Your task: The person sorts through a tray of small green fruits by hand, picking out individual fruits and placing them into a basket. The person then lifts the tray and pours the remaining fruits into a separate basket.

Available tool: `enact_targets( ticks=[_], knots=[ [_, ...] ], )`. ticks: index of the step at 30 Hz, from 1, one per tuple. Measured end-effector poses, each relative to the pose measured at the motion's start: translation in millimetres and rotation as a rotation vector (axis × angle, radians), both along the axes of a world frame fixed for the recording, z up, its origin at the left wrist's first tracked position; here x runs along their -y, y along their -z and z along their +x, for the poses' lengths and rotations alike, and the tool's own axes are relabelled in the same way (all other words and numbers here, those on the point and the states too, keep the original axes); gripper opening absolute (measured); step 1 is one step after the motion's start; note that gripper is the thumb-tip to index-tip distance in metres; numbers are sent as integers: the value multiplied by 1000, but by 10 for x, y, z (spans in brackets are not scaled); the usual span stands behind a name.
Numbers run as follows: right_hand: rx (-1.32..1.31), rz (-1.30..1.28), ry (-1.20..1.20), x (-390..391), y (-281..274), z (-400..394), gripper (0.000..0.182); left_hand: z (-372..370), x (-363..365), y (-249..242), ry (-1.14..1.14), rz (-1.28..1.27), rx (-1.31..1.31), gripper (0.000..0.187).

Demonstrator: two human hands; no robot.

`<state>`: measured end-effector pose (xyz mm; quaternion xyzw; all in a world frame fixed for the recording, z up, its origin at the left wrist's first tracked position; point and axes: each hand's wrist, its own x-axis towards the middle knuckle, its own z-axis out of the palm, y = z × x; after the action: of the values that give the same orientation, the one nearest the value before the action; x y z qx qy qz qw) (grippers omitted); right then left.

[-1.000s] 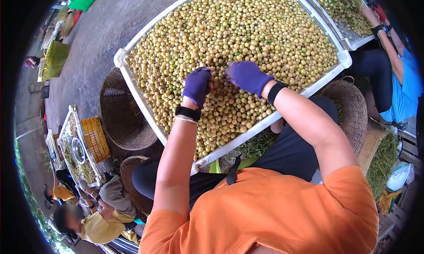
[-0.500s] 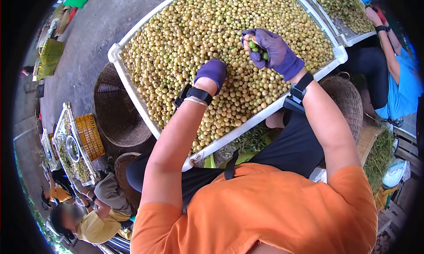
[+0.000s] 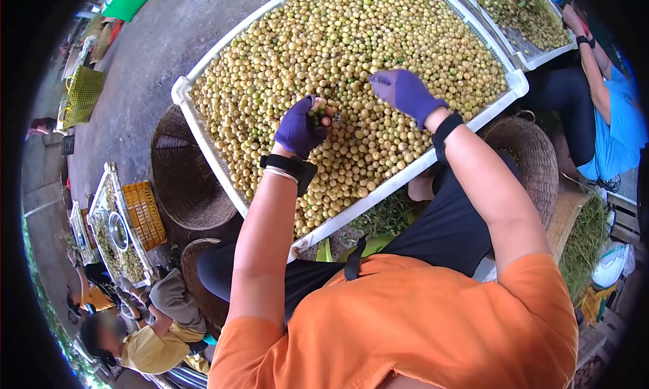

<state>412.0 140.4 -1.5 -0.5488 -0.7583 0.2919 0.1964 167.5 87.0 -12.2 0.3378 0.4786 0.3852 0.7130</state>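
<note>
A white-rimmed tray [image 3: 223,160] full of small round yellowish fruits [image 3: 378,24] lies in front of me. Over its near half, my left hand [image 3: 301,127] in a purple glove is turned partly up, its bare fingertips curled around a few greenish and dark small fruits [image 3: 318,117]. To its right, my right hand [image 3: 407,97], also gloved in purple, is back side up just above the fruits. Its fingers are folded under and mostly hidden; whatever they hold is out of sight.
Woven baskets [image 3: 193,179] stand at the tray's left and beside my right leg. A second tray [image 3: 534,54] and a person in blue [image 3: 618,129] are at the upper right. At lower left, people sit near another tray [image 3: 101,193] and a yellow crate [image 3: 143,213].
My left hand has lifted from the fruits and turned up, showing fruits in its fingers. My right hand, which showed green fruits, has turned palm down and lowered.
</note>
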Motion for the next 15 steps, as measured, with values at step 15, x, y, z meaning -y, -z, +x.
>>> enact_targets(
  ticks=[15],
  knots=[
    [271, 18, -133, -110, 66, -52, 25, 658, -829, 218, 543, 511, -1329, 26]
  ],
)
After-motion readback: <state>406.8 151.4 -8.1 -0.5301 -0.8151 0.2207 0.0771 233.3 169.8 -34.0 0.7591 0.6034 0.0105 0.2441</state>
